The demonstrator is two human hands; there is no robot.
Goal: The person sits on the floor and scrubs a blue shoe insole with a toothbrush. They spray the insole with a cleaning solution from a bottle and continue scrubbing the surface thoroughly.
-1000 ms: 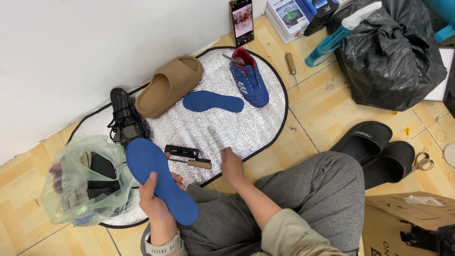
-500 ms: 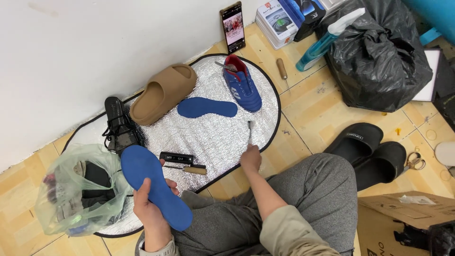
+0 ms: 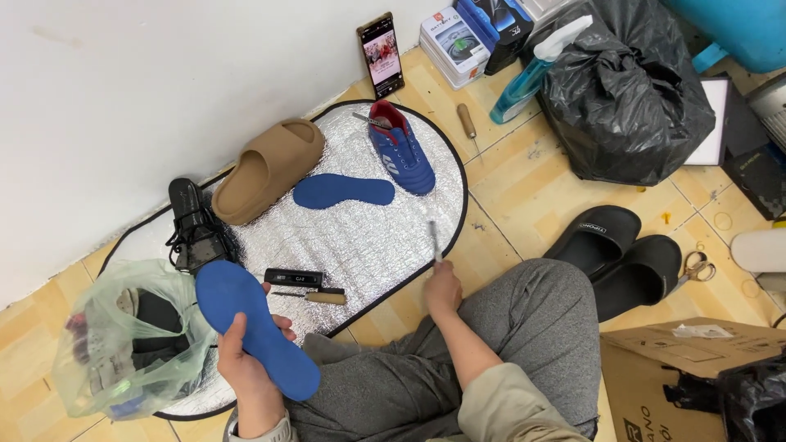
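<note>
A person is sitting on a yellow tiled floor (image 3: pixel 532 188) against a white wall (image 3: pixel 123 90), with a silver foil mat (image 3: pixel 368 237) lying in front of the grey-trousered legs. The left hand (image 3: pixel 246 368) is gripping a blue insole (image 3: pixel 254 327), fingers curling round its edge, holding it just above the mat's near edge. The right hand (image 3: pixel 443 290) is closing around a thin metal tool (image 3: pixel 435 240) that is pointing up over the mat's right rim. Two blue insoles are showing, the second insole (image 3: pixel 344 190) lying flat between one tan slide (image 3: pixel 270 168) and one blue shoe (image 3: pixel 401 147). Two black slides (image 3: pixel 626 254) are resting beside the right knee
</note>
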